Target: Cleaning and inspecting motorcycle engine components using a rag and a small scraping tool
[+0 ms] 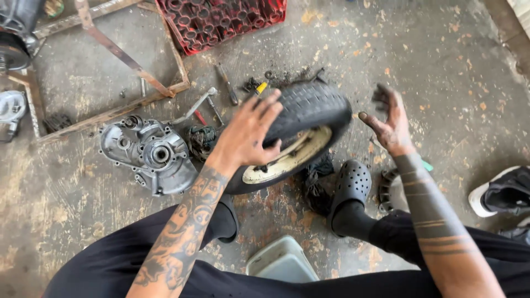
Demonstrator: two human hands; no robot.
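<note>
Seen from above, looking down past black-clad knees. Nearest the viewer, a pale grey plastic tub [281,264] between the legs, on the floor; contents hidden from this angle, apparently nothing showing above the rim. Just beyond, a black perforated clog [351,184] planted on stained concrete floor [441,66].

Between the two forearms, a small scooter wheel [292,138]: black treaded tyre on a cream rim, tipped up on edge, rim face turned toward the viewer and down-left, axle line pointing roughly toward the viewer. Left hand [248,135], tattooed forearm, laid flat against the tyre's near upper shoulder, fingers spread and extended rather than curled, so pressing or steadying, not gripping. Right hand [389,124], grease-blackened, loosely open and clear of the wheel, a short gap off the tyre's right side, holding nothing; fingertips blurred, so exact curl hard to judge. Left hand the nearer of the two to the wheel, being in contact.

Left of the wheel, a silver engine casing [146,153] lying on the floor, close beside the tyre. Behind it, a rusty metal frame [132,60], and loose hand tools [226,83] scattered near the wheel's far edge. Farthest back, a red plastic crate [221,19] with divided cells, tubular shapes filling them. At far right edge, someone's black and white shoe [499,193].
</note>
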